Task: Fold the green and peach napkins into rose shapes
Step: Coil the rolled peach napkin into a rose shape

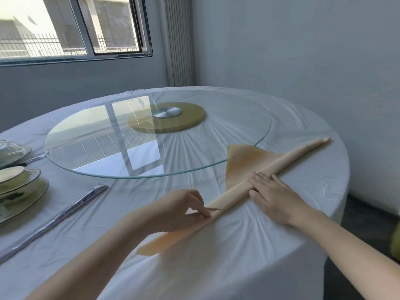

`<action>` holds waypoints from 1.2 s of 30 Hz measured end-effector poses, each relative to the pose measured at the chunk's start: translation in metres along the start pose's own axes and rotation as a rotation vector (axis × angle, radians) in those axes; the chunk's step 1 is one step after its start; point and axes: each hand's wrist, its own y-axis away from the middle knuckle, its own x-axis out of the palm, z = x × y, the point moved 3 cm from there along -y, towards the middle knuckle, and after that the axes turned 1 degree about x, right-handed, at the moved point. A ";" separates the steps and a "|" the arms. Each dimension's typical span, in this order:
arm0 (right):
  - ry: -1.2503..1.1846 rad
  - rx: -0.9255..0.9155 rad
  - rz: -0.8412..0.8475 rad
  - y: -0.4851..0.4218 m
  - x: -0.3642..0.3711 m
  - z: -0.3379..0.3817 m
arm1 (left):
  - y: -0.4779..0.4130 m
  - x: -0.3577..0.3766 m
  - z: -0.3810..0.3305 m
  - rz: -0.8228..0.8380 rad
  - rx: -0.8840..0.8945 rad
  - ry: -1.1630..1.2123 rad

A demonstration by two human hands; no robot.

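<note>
The peach napkin (287, 161) lies on the white tablecloth as a long diagonal roll, from the near left to the far right. A loose triangular flap sticks out toward the glass turntable. My left hand (184, 210) pinches the roll near its lower end with curled fingers. My right hand (273, 195) lies flat across the middle of the roll, fingers straight and pressing down. A green-yellow thing at the right frame edge (395, 243) may be the green napkin; I cannot tell.
A glass turntable (93, 148) on a gold hub (166, 118) covers the table's middle. Stacked plates and bowls (17, 187) stand at the left, with wrapped chopsticks (60, 215) beside them. The table's rim (324, 234) drops away at the right.
</note>
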 end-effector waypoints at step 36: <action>-0.272 0.011 -0.668 0.057 0.030 0.154 | 0.033 -0.007 0.041 0.111 0.000 0.130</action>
